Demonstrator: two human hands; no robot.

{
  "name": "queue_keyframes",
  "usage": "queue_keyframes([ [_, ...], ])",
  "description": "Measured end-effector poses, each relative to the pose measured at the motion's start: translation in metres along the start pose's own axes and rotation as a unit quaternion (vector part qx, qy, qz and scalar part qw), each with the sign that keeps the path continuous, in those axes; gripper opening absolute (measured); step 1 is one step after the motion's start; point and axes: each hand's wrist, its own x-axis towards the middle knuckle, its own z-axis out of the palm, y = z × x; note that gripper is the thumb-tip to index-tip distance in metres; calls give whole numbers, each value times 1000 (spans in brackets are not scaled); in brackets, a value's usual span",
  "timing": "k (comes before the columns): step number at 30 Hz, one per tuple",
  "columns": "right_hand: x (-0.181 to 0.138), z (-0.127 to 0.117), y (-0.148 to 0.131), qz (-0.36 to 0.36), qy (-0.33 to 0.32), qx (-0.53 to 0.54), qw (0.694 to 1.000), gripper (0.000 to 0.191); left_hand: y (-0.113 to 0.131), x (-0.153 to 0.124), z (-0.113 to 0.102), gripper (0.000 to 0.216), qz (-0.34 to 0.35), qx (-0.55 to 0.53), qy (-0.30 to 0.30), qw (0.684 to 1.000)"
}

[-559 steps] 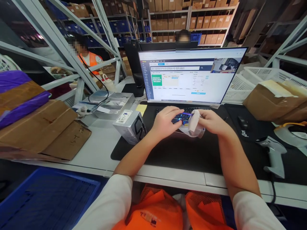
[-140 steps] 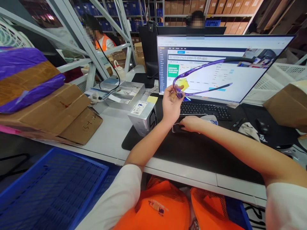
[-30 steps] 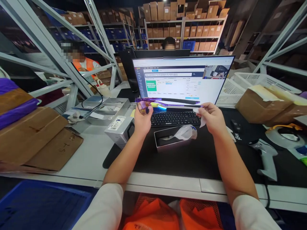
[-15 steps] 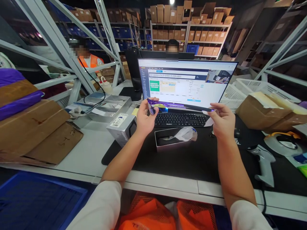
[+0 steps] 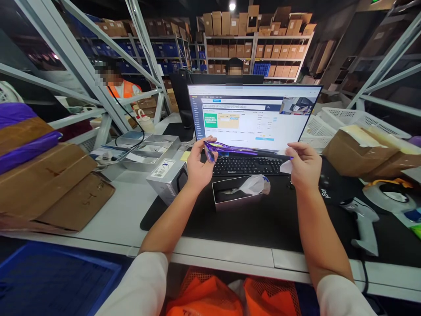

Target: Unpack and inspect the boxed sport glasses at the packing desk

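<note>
My left hand (image 5: 200, 166) pinches one end of a thin, glossy purple strip with yellowish streaks (image 5: 233, 148). The strip stretches to the right in front of the monitor's lower edge; its exact kind is unclear. Closed at the fingertips, my right hand (image 5: 305, 166) has a small white scrap (image 5: 286, 166) at its thumb, apart from the purple strip's visible end. Below and between the hands lies an open shallow box (image 5: 226, 203) on the black mat. Inside it rests an item in a clear-white plastic bag (image 5: 255, 184).
Behind the hands stand a keyboard (image 5: 250, 166) and a lit monitor (image 5: 237, 118). A silver printed box (image 5: 166, 180) is at the left, a barcode scanner (image 5: 363, 224) at the right. Cardboard boxes (image 5: 42, 180) flank the desk. Two other people are beyond.
The purple strip tilts slightly differently, and more of the white scrap shows below my right fingers. Both hands stay nearly in place; the view has shifted a little.
</note>
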Motion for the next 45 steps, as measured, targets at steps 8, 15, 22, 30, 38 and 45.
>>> queue_keyframes([
  [8, -1, 2, -2, -2, -10, -18, 1000, 29, -2, 0, 0, 38, 16, 11, -7, 1000],
  [15, -1, 1, 0, -14, -16, -29, 999, 28, -3, -2, -1, 42, 32, 37, -4, 999],
  [22, -4, 4, -1, -27, -23, -70, 997, 22, -1, -4, 2, 40, 38, 34, -2, 999],
  [30, -7, 7, -1, -33, -21, -141, 989, 25, 1, -17, 17, 37, 108, 30, -24, 993],
  [38, 3, -3, -5, 51, -96, -199, 974, 26, 6, -10, 11, 37, 174, 13, -112, 978],
  [45, 5, -7, -22, 172, -310, -167, 920, 26, 1, -9, 7, 38, 135, -28, -157, 978],
])
